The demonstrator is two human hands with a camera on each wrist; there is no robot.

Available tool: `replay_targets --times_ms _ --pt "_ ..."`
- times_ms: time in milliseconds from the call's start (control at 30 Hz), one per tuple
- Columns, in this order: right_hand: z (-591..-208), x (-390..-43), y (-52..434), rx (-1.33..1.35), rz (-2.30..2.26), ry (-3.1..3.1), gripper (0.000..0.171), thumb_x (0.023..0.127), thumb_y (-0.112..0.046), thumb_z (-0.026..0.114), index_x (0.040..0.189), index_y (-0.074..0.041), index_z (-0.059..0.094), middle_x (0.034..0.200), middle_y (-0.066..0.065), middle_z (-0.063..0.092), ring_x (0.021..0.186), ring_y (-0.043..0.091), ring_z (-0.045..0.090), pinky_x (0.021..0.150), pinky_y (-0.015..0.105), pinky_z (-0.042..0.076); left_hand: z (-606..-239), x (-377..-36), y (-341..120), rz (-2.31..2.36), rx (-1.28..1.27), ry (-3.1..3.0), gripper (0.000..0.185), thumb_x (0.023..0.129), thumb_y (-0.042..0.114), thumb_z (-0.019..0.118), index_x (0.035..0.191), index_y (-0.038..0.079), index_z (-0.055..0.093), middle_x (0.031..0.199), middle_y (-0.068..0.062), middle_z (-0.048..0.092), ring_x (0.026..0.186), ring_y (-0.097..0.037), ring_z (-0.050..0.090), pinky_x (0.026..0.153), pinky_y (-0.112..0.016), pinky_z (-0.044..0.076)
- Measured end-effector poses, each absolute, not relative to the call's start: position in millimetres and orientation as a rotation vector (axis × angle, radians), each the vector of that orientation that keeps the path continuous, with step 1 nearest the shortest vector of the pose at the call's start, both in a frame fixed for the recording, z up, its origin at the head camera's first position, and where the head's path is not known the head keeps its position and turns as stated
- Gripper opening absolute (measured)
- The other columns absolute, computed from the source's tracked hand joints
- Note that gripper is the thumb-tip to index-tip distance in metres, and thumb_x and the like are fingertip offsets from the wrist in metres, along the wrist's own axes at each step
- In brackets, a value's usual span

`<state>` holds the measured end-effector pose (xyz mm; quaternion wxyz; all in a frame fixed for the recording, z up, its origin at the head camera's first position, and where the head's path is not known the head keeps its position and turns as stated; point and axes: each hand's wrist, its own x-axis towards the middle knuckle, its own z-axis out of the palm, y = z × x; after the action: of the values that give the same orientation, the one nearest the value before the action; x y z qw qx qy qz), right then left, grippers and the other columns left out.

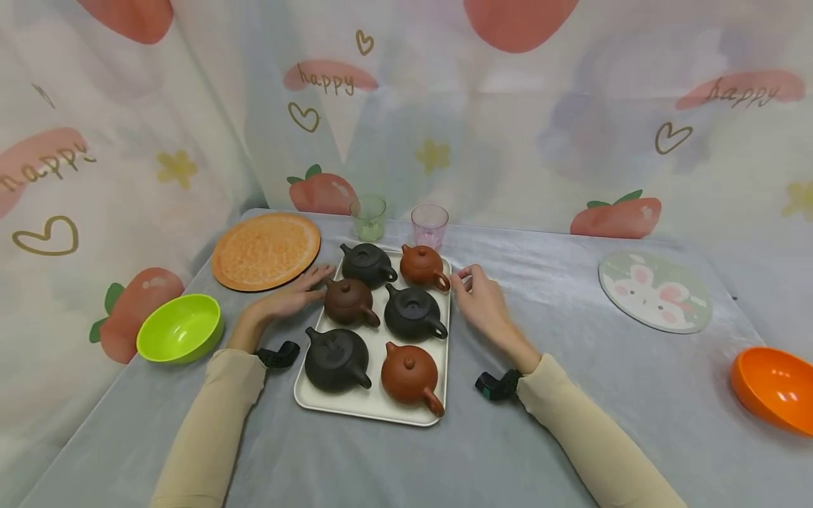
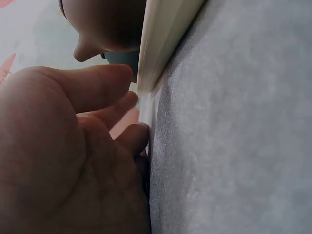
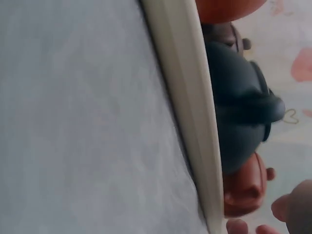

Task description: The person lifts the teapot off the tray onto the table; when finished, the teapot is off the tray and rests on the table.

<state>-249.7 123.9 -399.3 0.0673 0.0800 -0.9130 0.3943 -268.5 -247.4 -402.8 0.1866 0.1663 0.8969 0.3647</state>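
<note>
Lime-green bowl: the bowl sits at the left side of the grey tablecloth, next to the patterned curtain.
Round orange mat: the mat lies flat at the far left, close beyond the left hand.
Left hand: the hand is spread with fingers extended at the left edge of the tray, grasping no teapot; whether its fingertips press the rim I cannot tell. It fills the space between mat and tray.
Cream tray: the tray lies flat in the middle, between the hands, bearing six teapots in two columns.
Left column: far black teapot, dark brown teapot beside the left fingers, near black teapot.
Tumblers: a green glass and a pink glass stand just beyond the far edge, the pink one's base partly hidden by a teapot.
Right column: far reddish teapot, middle black teapot, near reddish teapot.
Right hand: the hand is loosely bent by the right edge, thumb and forefinger apart, near the far reddish teapot's handle; contact is unclear.
Rabbit mat: this mat lies far right.
Orange bowl: the bowl rests at the right, cut by the view.
</note>
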Motion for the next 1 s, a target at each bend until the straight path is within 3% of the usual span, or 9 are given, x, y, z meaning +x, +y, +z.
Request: replay_targets --times_ms 200,467,700,1000 --pt "-406.4 -248.8 116.8 0.251 1.524 -2.727 0.027 0.103 -0.029 0.05 0.113 -0.007 0.062 0.077 0.01 0.068 0.05 0.013 0.057 0.051 0.027 0.046 -402.9 -266.6 -248.6 0.928 0.502 2.587 0.059 0.106 0.027 0.039 0.157 0.006 0.018 0.163 -0.021 -0.001 0.15 -0.039 -0.007 0.117 -0.061 0.002" --pt "-401.5 -256.5 115.0 0.379 1.762 -2.775 0.035 0.103 -0.025 0.051 0.129 -0.002 0.058 0.082 0.01 0.066 0.052 0.013 0.056 0.053 0.027 0.047 -397.7 -270.1 -249.1 0.869 0.506 2.618 0.056 0.106 0.023 0.038 0.155 0.002 0.021 0.163 -0.022 0.0 0.149 -0.04 -0.008 0.117 -0.061 -0.002" --pt "-404.6 -259.9 115.3 0.219 2.056 -2.706 0.036 0.106 -0.028 0.043 0.114 0.004 0.058 0.076 0.003 0.06 0.052 0.009 0.048 0.049 0.022 0.039 -402.2 -273.3 -245.9 0.871 0.51 2.6 0.057 0.106 0.026 0.038 0.156 0.003 0.021 0.163 -0.02 -0.001 0.149 -0.039 -0.009 0.117 -0.062 -0.001" --pt "-409.2 -262.5 116.9 0.131 1.963 -2.718 0.036 0.106 -0.028 0.042 0.101 0.004 0.058 0.069 0.0 0.056 0.054 0.007 0.049 0.049 0.02 0.04 -410.3 -272.0 -242.9 0.936 0.537 2.587 0.058 0.105 0.027 0.039 0.154 0.0 0.024 0.162 -0.023 0.001 0.149 -0.04 -0.008 0.116 -0.062 -0.002"
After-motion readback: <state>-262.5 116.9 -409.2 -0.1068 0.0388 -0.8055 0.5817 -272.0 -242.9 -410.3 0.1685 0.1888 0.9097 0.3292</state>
